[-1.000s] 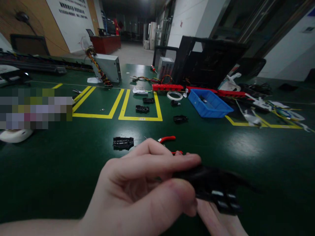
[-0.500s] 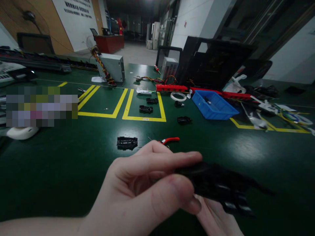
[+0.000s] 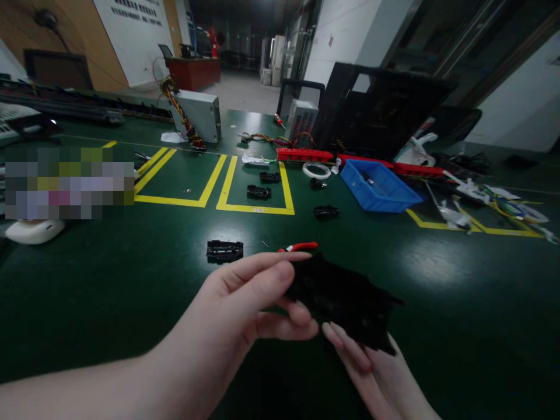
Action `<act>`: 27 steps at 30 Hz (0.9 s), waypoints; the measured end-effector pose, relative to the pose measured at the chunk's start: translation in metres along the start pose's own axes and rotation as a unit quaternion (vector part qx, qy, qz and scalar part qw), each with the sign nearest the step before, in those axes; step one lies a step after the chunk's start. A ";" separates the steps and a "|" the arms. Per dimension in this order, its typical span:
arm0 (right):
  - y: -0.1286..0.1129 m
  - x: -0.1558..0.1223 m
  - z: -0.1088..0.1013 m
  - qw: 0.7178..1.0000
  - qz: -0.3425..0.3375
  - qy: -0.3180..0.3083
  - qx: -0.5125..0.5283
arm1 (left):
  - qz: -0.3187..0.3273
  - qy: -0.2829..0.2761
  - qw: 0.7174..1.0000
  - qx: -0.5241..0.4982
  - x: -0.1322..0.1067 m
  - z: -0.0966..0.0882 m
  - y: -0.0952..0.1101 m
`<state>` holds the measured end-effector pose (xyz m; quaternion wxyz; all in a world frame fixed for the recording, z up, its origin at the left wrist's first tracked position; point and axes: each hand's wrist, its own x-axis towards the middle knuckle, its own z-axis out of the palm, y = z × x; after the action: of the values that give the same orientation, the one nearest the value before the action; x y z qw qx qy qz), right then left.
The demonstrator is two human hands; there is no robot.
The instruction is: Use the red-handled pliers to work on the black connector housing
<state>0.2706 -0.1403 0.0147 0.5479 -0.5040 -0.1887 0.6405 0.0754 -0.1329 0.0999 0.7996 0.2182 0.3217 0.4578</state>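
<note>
A black moulded plastic part (image 3: 345,297) is held in the air above the front of the table, its broad dark face towards me. My left hand (image 3: 258,291) pinches its left end between thumb and fingers. From below right, my right hand (image 3: 371,367) grips the lower edge, and the part hides some of its fingers. Just beyond the hands lie an open black plastic piece (image 3: 224,251), a thin metal pin (image 3: 265,244) and a red-handled tool (image 3: 301,247), partly covered by the held part.
Two small black assemblies (image 3: 259,192) sit within a yellow-taped square, another black piece (image 3: 326,211) to its right. Farther back are a blue bin (image 3: 378,189), a white tape roll (image 3: 316,170), red strips (image 3: 305,154) and a metal power supply (image 3: 196,116). A white mouse (image 3: 35,231) lies left.
The black plastic part has shifted left and turned, showing a flatter face. My left hand has drawn back leftward; my right hand has come more into view at its lower edge.
</note>
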 end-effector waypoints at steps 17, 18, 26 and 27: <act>-0.026 0.032 -0.004 0.992 -0.078 -0.011 -0.094 | -0.049 0.132 0.980 0.141 0.017 -0.075 -0.026; -0.025 0.029 -0.002 0.989 -0.093 -0.033 -0.111 | -0.053 0.117 0.980 0.153 0.019 -0.074 -0.027; -0.038 -0.013 0.012 0.849 -0.340 -0.192 -0.357 | 0.005 0.016 0.974 0.227 0.026 -0.055 -0.025; -0.042 -0.017 0.014 0.805 -0.394 -0.213 -0.389 | 0.020 0.007 0.974 0.227 0.025 -0.050 -0.023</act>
<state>0.2777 -0.1372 0.0613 0.4569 -0.4087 -0.7163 0.3334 0.0627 -0.1197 0.0417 0.7173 0.3976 0.4184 0.3903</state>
